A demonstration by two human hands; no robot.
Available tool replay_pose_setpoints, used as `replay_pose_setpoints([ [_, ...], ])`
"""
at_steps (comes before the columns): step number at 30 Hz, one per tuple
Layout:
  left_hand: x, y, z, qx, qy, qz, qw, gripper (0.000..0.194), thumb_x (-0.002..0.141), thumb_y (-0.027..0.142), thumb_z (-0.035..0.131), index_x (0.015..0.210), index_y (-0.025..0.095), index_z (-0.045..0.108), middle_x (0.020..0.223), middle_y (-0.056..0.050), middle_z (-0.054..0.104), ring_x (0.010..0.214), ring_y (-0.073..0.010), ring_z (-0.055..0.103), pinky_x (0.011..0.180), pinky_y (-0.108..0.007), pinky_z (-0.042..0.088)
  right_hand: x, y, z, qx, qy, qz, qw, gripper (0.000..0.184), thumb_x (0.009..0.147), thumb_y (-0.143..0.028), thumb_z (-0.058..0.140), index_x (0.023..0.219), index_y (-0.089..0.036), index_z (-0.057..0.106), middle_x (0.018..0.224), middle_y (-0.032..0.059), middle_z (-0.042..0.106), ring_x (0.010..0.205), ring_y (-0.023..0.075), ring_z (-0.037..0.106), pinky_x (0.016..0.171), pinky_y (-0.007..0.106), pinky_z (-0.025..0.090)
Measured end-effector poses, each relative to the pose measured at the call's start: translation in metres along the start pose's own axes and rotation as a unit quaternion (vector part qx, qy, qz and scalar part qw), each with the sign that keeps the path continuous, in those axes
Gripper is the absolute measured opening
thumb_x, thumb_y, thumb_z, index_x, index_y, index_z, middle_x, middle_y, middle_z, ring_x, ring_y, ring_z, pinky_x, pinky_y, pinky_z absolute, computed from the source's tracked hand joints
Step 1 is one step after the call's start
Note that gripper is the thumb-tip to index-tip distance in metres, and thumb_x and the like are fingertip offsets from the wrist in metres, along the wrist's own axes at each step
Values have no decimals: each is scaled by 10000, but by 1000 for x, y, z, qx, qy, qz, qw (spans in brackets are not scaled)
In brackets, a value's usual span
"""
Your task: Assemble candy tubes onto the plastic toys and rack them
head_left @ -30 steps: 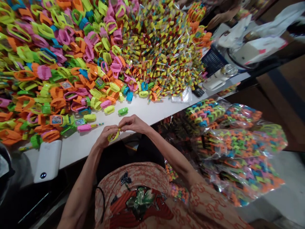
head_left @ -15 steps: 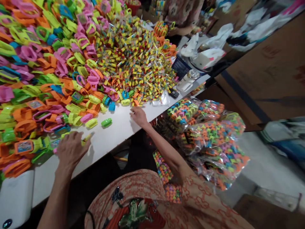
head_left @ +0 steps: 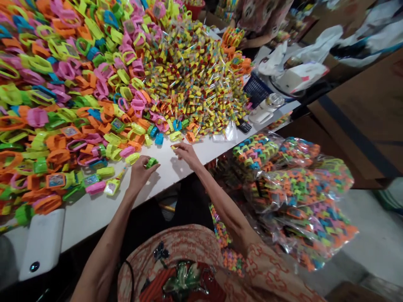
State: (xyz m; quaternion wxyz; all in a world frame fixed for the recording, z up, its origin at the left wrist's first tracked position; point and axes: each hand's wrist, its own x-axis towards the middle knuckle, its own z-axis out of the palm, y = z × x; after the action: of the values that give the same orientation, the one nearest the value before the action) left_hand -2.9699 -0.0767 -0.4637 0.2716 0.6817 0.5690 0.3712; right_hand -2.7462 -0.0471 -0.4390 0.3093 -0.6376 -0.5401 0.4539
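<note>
Some gathering seemed underway above the table (head_left: 78, 222), left hand (head_left: 141, 169) gripping a green piece (head_left: 152, 162), right hand (head_left: 186, 152) a yellow tip (head_left: 173, 147), perhaps needing alignment.

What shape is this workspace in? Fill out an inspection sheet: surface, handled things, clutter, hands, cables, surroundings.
Surface: flat white table, heaped with multicoloured plastic pieces.
Handled things: chunky green plastic piece; small yellow piece, details blurred.
Clutter: white rectangular device; black handheld remote.
Hands: left hand grips the green piece; right hand holds the yellow one.
Cables: thin black cord at the person's front, ends unseen.
Surroundings: clear plastic bags, filled; brown cardboard box.
</note>
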Motion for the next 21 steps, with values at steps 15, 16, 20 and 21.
replay_pose_setpoints([
  [15,-47,8,-22,-30,47,80,995,170,914,379,662,935,211,678,999,-47,723,933,-183,683,850,-322,535,-55,-27,37,63,-159,-184,968,171,959,-176,648,960,-162,819,818,7,585,708,91,533,685,220,407],
  [16,-48,7,-23,-24,45,83,995,175,918,386,668,933,212,673,966,-38,717,900,-176,680,827,-314,536,-56,-27,38,55,-160,-188,968,164,956,-167,654,953,-162,818,814,5,583,716,95,536,694,223,406],
  [20,-49,3,-26,7,31,99,995,208,924,421,698,930,216,662,882,-11,697,810,-161,659,760,-292,529,-57,-28,38,36,-179,-205,962,171,970,-177,641,963,-162,811,835,7,582,745,108,548,711,232,409],
  [21,-49,2,-27,14,29,108,994,210,929,424,699,935,218,662,889,-12,700,816,-163,662,763,-292,531,-56,-28,37,28,-184,-210,960,179,979,-186,631,973,-161,808,838,9,579,754,112,550,711,233,408],
])
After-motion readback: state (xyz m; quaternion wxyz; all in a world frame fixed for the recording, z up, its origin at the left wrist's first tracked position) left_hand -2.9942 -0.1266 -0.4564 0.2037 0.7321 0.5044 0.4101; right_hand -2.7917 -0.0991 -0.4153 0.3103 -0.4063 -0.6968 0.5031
